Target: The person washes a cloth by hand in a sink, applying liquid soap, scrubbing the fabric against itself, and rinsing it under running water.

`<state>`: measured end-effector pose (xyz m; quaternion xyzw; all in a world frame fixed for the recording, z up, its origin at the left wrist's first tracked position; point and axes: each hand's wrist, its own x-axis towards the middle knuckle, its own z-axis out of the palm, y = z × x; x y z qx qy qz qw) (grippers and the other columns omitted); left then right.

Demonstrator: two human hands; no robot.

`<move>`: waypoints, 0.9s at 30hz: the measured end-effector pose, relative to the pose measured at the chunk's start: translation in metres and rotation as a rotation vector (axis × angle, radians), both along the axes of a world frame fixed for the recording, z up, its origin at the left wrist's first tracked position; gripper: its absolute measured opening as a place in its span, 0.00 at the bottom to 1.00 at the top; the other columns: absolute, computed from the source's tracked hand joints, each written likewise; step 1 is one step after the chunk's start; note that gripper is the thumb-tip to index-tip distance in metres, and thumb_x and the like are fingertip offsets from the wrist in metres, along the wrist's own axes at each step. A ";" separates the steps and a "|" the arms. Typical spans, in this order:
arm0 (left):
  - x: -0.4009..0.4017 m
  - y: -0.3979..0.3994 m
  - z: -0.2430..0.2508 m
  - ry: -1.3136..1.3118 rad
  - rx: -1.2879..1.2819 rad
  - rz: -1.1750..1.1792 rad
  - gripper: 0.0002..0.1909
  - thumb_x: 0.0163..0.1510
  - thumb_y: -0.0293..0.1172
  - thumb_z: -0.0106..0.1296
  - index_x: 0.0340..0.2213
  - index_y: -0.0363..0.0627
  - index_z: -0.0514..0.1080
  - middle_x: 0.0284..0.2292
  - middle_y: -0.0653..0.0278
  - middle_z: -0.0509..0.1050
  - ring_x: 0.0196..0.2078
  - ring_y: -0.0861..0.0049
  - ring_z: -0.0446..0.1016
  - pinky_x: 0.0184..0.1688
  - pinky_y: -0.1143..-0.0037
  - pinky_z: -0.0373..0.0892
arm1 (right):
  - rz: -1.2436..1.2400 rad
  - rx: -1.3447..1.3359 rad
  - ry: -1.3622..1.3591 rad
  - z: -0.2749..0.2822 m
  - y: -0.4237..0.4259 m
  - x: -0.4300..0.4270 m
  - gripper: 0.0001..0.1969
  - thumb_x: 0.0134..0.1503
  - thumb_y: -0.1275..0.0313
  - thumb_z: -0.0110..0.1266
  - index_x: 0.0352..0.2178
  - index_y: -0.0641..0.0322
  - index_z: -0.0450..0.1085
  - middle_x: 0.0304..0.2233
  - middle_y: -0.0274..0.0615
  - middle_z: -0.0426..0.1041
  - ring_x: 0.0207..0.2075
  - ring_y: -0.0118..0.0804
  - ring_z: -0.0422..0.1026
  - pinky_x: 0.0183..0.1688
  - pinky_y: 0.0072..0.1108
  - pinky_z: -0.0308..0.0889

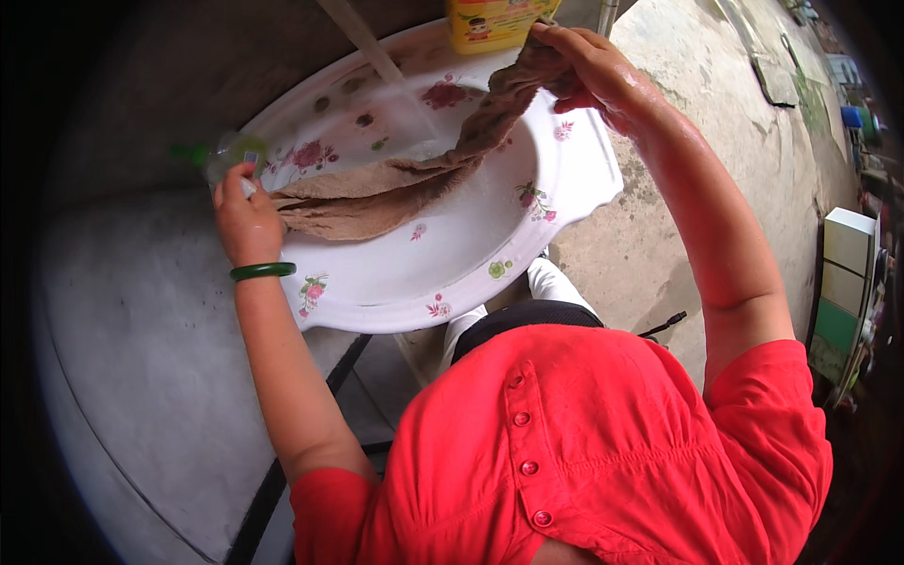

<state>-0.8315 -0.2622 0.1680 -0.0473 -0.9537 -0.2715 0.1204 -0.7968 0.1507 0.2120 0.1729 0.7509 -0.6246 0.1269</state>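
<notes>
A wet brown cloth [395, 201] hangs stretched between my two hands over a white sink basin [494, 233] with printed flowers. My left hand [247, 215], below a green bangle [263, 271], grips the cloth's left end at the basin's left rim. My right hand [593, 78] is raised over the right side of the basin and pinches the cloth's twisted upper end. A stream of water [374, 56] runs into the basin behind the cloth. Its source is out of view.
A yellow container [491, 27] with printed pictures stands on the basin's far rim. A blurred clear bottle with a green top [229, 155] is just beyond my left hand. Grey wall lies at the left, concrete floor [635, 233] at the right, with a cabinet [844, 282] farther right.
</notes>
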 end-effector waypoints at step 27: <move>0.018 0.133 -0.085 -0.380 -0.280 -0.514 0.17 0.50 0.39 0.59 0.36 0.39 0.72 0.39 0.51 0.75 0.41 0.49 0.72 0.46 0.61 0.70 | 0.297 0.140 -0.138 -0.091 -0.047 0.044 0.19 0.63 0.64 0.47 0.51 0.62 0.67 0.47 0.46 0.72 0.47 0.37 0.73 0.47 0.26 0.71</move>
